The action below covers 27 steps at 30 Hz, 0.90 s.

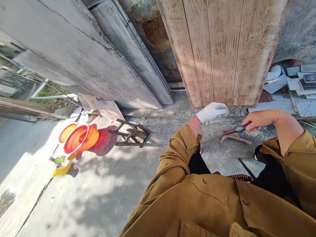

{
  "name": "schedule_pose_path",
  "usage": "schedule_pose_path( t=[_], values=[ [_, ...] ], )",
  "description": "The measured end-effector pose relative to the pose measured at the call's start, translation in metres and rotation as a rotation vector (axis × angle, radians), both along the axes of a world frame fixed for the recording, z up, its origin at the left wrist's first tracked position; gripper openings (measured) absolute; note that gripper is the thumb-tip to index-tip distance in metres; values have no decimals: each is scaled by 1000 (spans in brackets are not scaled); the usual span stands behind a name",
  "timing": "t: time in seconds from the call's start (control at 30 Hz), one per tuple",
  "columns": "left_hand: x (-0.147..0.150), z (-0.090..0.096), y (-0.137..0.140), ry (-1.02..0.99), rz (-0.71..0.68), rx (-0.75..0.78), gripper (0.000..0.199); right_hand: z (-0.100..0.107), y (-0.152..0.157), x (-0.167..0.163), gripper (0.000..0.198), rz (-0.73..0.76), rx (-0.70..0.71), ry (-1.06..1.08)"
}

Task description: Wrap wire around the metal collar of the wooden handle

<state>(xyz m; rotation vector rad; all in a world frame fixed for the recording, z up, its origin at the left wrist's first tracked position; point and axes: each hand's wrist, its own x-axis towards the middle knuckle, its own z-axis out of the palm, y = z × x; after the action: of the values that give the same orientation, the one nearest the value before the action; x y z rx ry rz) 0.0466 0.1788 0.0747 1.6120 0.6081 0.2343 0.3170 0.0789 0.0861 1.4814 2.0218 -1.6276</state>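
Observation:
My left hand, in a white knitted glove, is in front of the bottom edge of a wooden board made of vertical planks. Its fingers are curled, and anything inside them is hidden. My right hand is bare and closed around a dark reddish-brown handle bound with metal wire; the rest of that tool does not show clearly. Just below it, a bent wooden stick lies on the concrete. Between my feet is a tool with an orange-and-black striped grip and a dark bar.
A small dark wooden stool lies on its side to the left. Beyond it are orange-red plastic basins and a yellow object. Large grey slabs lean at upper left. Broken tiles are piled at right.

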Motion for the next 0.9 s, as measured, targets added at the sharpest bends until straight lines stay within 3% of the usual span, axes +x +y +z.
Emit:
schedule_pose_path(
  t=[0.07,0.1,0.2,0.3,0.37,0.4,0.47,0.57,0.63,0.77,0.83,0.9],
  values=[
    [0,-6,0,-12,0,-17,27,10,-6,1,32,72,-126,261],
    [1,-9,0,-22,28,-23,28,15,-8,3,39,-13,-74,376],
    [5,-14,-8,-19,79,-58,32,21,-5,14,47,-533,211,597],
    [9,-13,-18,32,-33,-81,34,12,5,23,41,-997,352,540],
    [10,-10,-24,64,-112,-71,31,4,12,26,30,-1114,406,300],
    [11,-8,-25,78,-145,-56,29,0,15,26,25,-1096,437,122],
    [10,-6,-25,107,-193,-6,28,-7,17,27,22,-886,449,-248],
    [9,-3,-22,139,-193,100,27,-15,13,26,24,-479,279,-498],
    [8,-2,-19,143,-141,127,24,-18,5,23,25,-327,111,-439],
    [8,-2,-16,54,-60,27,24,-10,-11,8,33,17,-154,-87],
    [10,-4,-15,4,-45,-37,29,0,-14,2,35,141,-178,77],
    [12,-8,-14,-22,-49,-89,35,12,-14,1,41,172,-149,180]
  ],
)
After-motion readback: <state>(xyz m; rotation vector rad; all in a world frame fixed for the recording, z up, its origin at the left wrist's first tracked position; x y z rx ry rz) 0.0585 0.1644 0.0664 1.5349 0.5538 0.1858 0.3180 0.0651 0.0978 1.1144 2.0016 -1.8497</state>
